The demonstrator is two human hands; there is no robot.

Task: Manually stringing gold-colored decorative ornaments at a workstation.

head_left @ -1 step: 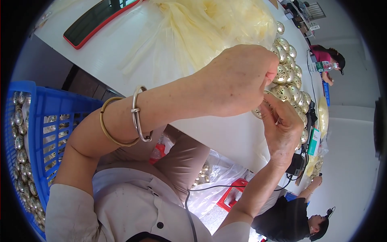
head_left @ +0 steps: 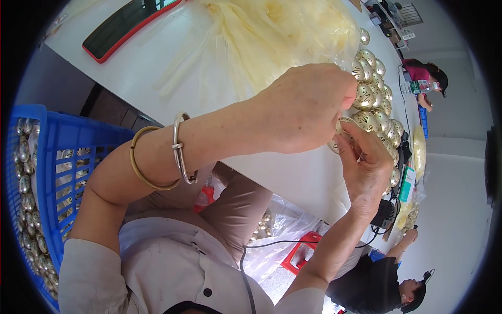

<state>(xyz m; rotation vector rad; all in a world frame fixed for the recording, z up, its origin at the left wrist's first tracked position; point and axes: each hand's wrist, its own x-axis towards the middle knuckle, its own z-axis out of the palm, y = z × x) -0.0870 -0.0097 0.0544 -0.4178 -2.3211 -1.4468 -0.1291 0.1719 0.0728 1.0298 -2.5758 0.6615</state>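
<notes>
Ahead of me, to the right of centre, my two hands meet at the fingertips. My right hand (head_left: 366,165) pinches a gold ball (head_left: 345,123) with dark markings between thumb and forefinger; most of that ball is hidden. Turned back-up, my left hand (head_left: 314,107) is closed right beside it, and whatever its fingers hold is out of sight. Two bangles circle my left forearm. Just beyond my fingers lies a heap of similar gold balls (head_left: 368,97). Pale yellow sheer fabric (head_left: 272,36) in clear plastic spreads on the white table (head_left: 130,70), past my left hand.
A blue basket (head_left: 44,172) full of shiny balls stands at my left. A black panel with a red edge (head_left: 120,31) lies at the far left. Right of the heap are a black device (head_left: 385,212), cables and a green-white box (head_left: 407,184). Two people sit along the right.
My left hand has dipped slightly, and more of the gold ball shows between the fingertips. My right hand stays nearly in place.
</notes>
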